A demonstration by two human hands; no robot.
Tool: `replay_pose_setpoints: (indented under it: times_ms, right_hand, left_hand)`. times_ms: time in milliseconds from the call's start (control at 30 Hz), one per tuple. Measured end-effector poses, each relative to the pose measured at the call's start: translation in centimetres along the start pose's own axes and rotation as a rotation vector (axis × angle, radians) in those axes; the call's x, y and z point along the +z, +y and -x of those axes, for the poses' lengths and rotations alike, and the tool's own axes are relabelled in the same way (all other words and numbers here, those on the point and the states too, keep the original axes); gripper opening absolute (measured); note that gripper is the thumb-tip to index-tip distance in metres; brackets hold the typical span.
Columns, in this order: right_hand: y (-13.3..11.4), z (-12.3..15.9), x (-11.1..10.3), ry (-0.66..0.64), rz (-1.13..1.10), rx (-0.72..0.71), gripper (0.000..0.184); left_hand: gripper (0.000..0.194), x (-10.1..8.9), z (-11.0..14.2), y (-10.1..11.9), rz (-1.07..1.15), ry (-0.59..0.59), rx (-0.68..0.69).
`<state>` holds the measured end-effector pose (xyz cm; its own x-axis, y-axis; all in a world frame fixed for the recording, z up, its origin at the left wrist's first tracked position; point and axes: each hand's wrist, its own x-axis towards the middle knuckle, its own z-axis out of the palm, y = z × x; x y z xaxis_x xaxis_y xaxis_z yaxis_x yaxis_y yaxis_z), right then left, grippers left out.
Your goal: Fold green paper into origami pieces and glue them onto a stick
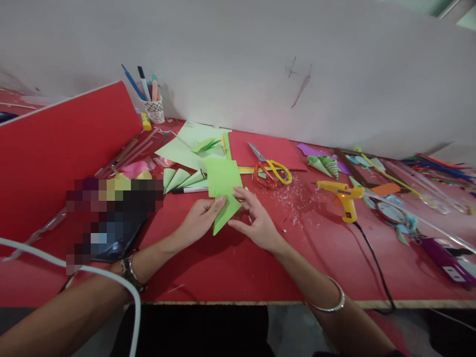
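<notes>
A folded piece of light green paper (pixel 225 210) lies on the red table (pixel 230 267), its lower tip pointing toward me. My left hand (pixel 199 220) curls around its left edge, thumb pressed on top of it. My right hand (pixel 256 220) pinches its right edge between thumb and fingertips. Just behind it sits a flat green paper square (pixel 222 174). To the left of that lie several green paper cones (pixel 182 178) and a black marker (pixel 191 190).
Scissors with yellow and orange handles (pixel 271 171) lie behind my right hand. A yellow glue gun (pixel 344 196) with a black cord stands at the right. A cup of pens (pixel 153 106) stands at the back left, by a raised red board (pixel 63 148). Craft scraps crowd the far right.
</notes>
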<state>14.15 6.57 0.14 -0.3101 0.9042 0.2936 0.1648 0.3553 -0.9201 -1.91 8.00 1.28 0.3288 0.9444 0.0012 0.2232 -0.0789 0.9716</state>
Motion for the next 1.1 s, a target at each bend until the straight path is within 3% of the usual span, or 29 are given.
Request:
replay_pose_setpoints:
  times_ms: [100,233,500,667,833,1100]
  right_hand:
    - [-0.31,-0.08,-0.14,-0.022,0.117,-0.08,0.037]
    - [-0.33,-0.18,-0.25,-0.024,0.142,-0.087,0.037]
    - [-0.32,-0.26,-0.18,0.044,0.128,-0.003,0.016]
    - [-0.25,-0.4,-0.24,0.098,0.097,-0.021,0.009]
    - [0.37,-0.37,-0.23,0.119,0.088,-0.017,0.025]
    - [-0.19,-0.4,-0.15,0.098,0.299,-0.067,0.048]
  left_hand:
    - [0.045,0.07,0.05,0.03,-0.04,0.054,-0.005]
    - [0.04,-0.02,-0.01,-0.02,-0.068,0.118,-0.041]
    - [0.041,-0.11,-0.01,-0.42,-0.05,-0.057,0.109]
    - [0.019,-0.05,0.35,-0.43,-0.142,-0.16,0.228]
    - [0.017,0.02,0.26,-0.57,-0.267,-0.138,0.224]
    - [0.021,0.09,0.06,-0.82,-0.37,-0.197,0.16]
